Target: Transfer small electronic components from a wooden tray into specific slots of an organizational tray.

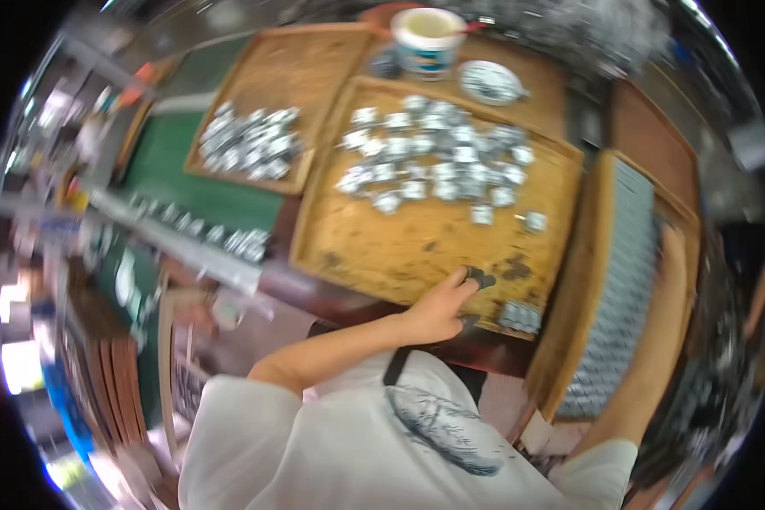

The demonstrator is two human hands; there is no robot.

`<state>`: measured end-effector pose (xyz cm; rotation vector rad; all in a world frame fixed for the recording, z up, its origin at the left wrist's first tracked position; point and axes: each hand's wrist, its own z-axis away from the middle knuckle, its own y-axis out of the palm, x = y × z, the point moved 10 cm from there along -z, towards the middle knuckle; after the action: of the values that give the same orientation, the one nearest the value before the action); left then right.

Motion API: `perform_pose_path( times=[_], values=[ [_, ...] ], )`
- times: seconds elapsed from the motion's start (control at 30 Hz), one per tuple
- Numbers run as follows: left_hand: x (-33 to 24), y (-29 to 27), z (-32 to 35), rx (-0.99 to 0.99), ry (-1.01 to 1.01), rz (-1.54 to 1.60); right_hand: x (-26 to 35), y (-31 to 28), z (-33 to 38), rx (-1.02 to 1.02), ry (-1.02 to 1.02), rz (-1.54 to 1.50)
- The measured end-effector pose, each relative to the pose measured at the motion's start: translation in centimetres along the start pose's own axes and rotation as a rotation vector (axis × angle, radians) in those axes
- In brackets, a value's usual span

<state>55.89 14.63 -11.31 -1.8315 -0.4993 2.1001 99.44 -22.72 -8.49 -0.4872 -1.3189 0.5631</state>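
Note:
My left hand reaches over the near edge of a wooden tray. Dark coverings or small dark pieces show at its fingertips. The thumb stands apart from the fingers, and no part is visible between them. Close by on the right, a small block of grey parts sits in the tray's near corner. My right hand is at the far right edge of a long wooden box packed with rows of grey parts. Blur hides its fingers. Loose silvery metal parts lie scattered across the tray's far half.
Another wooden tray at the far left holds more silvery parts. Behind the main tray stand a white tub and a white dish. A metal rail runs beside a row of parts on the green surface.

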Motion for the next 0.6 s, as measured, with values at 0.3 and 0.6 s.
perform_pose_path(
  times=[0.3,0.6],
  values=[
    [10.7,-28.5,18.2,-0.891,-0.515,-0.874,2.4,-3.8,1.2,-0.257,-0.294,-0.322],
    [19.7,-30.9,16.6,-0.877,-0.514,-0.869,4.7,-0.3,14.4,-0.049,-0.253,-0.751]
  ],
)
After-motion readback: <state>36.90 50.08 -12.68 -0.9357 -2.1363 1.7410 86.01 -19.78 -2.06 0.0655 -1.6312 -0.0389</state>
